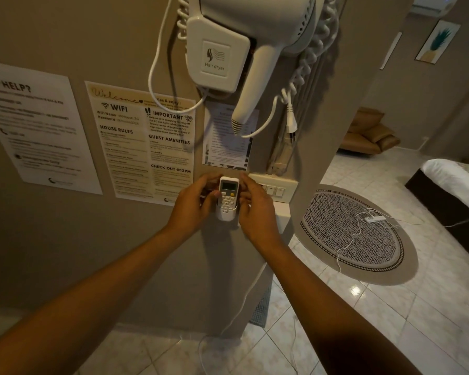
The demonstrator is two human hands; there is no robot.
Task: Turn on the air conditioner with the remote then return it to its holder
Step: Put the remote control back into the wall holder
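**Both hands on the remote at its wall holder**

My left hand [192, 204] has its fingers curled against the left edge of the remote [228, 194], thumb tip touching the side near the buttons. My right hand [255, 209] mirrors it on the right edge, fingers folded in and touching the casing. Together they pinch the remote between them.

The remote stands upright with its lower end sunk in the holder [226, 215], a small white cup fixed to the wall. Its screen and top rows of buttons stick out above the holder's rim. I cannot tell whether it is fully seated or partly raised.

Just right of the remote sits a switch plate [275, 186]. Right above the remote hangs a small framed notice [228, 136], and higher again the hair dryer [255, 44] with its coiled cord. Left of the remote is the welcome sheet [141, 142]. Far up and right of the remote, a white unit [431, 2] at the frame's edge may be the air conditioner.

As for progress, I judge this as either the first lift out or the final return; the screen is too small to read, so I cannot say whether the unit is on.
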